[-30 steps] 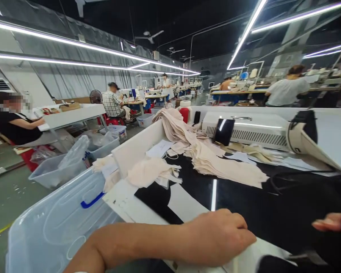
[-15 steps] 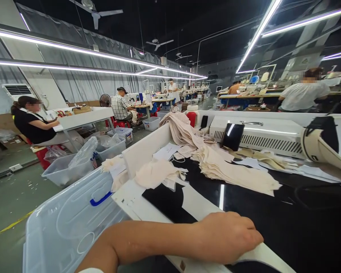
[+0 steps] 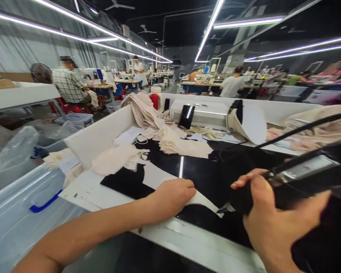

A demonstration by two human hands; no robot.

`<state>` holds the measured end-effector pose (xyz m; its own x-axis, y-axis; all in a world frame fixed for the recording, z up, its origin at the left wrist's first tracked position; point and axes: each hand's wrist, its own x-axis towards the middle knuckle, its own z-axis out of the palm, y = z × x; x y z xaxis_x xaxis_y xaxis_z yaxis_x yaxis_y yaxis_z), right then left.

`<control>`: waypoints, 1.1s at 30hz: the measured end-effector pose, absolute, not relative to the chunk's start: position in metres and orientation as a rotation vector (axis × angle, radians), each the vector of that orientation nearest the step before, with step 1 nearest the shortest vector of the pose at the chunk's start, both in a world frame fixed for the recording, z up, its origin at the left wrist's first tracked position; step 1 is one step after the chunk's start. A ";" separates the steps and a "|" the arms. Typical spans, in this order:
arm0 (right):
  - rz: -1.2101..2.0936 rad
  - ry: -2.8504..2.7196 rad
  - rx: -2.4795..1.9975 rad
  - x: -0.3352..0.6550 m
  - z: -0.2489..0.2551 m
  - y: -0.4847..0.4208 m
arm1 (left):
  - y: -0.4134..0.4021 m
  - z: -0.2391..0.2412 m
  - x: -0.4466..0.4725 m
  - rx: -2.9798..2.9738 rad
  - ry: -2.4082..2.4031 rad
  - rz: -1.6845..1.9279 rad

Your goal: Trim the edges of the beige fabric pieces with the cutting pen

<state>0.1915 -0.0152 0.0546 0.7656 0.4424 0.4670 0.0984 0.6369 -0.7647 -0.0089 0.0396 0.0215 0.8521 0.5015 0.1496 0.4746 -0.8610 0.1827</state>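
Note:
My left hand [image 3: 173, 197] lies knuckles-up on a white pattern sheet [image 3: 159, 178] on the black worktable [image 3: 204, 170], fingers curled onto the sheet's edge. My right hand [image 3: 275, 223] is wrapped round the black handle of an iron [image 3: 307, 174], held above the table's near right; its black cord [image 3: 298, 131] runs up to the right. A black fabric piece [image 3: 125, 184] lies just left of my left hand. Beige fabric pieces [image 3: 165, 136] are piled further back.
A white machine [image 3: 199, 113] and a white cone-shaped holder [image 3: 247, 123] stand at the table's back. A white wall [image 3: 99, 134] edges the left side. Clear plastic bins [image 3: 19, 212] sit at the left on the floor. Other people sit sewing at distant tables.
The view has swung right. My right hand has come into view gripping the iron. My left hand stays on the white sheet.

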 end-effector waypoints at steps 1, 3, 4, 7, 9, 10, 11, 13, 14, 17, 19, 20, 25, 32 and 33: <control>0.157 -0.726 -0.910 0.193 0.056 -0.017 | 0.040 0.021 -0.011 2.882 0.776 0.311; 0.105 -0.785 -0.939 0.191 0.058 -0.019 | 0.040 0.020 -0.014 2.874 0.752 0.337; 0.093 -0.802 -0.940 0.189 0.059 -0.020 | 0.040 0.020 -0.015 2.874 0.741 0.337; 0.090 -0.819 -0.924 0.184 0.060 -0.021 | 0.040 0.020 -0.016 2.885 0.734 0.338; 0.109 -0.818 -0.916 0.183 0.060 -0.022 | 0.039 0.020 -0.014 2.896 0.740 0.379; 0.117 -0.816 -0.911 0.183 0.059 -0.022 | 0.037 0.020 -0.013 2.902 0.732 0.408; 0.125 -0.815 -0.908 0.183 0.059 -0.023 | 0.036 0.020 -0.011 2.906 0.716 0.433; 0.128 -0.812 -0.899 0.184 0.058 -0.023 | 0.031 0.018 -0.007 2.912 0.673 0.444; 0.129 -0.812 -0.898 0.184 0.058 -0.023 | 0.029 0.018 -0.005 2.913 0.660 0.427; 0.129 -0.810 -0.905 0.184 0.057 -0.024 | 0.023 0.014 -0.001 2.911 0.693 0.314; 0.123 -0.814 -0.906 0.184 0.057 -0.025 | 0.022 0.012 -0.001 2.892 0.732 0.259; 0.123 -0.818 -0.903 0.184 0.057 -0.025 | 0.022 0.012 -0.002 2.881 0.746 0.253; 0.145 -0.811 -0.900 0.184 0.056 -0.027 | 0.020 0.012 -0.003 2.923 0.739 0.314; 0.148 -0.810 -0.903 0.180 0.057 -0.030 | 0.007 0.004 -0.001 3.146 0.679 0.384; 0.147 -0.810 -0.904 0.180 0.057 -0.031 | 0.005 0.001 -0.001 3.157 0.663 0.419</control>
<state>0.1802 -0.0308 0.0573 0.7014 0.4356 0.5642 0.2096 0.6304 -0.7474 -0.0011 0.0051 0.0013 0.8841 0.3803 0.2716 0.4088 -0.9109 -0.0551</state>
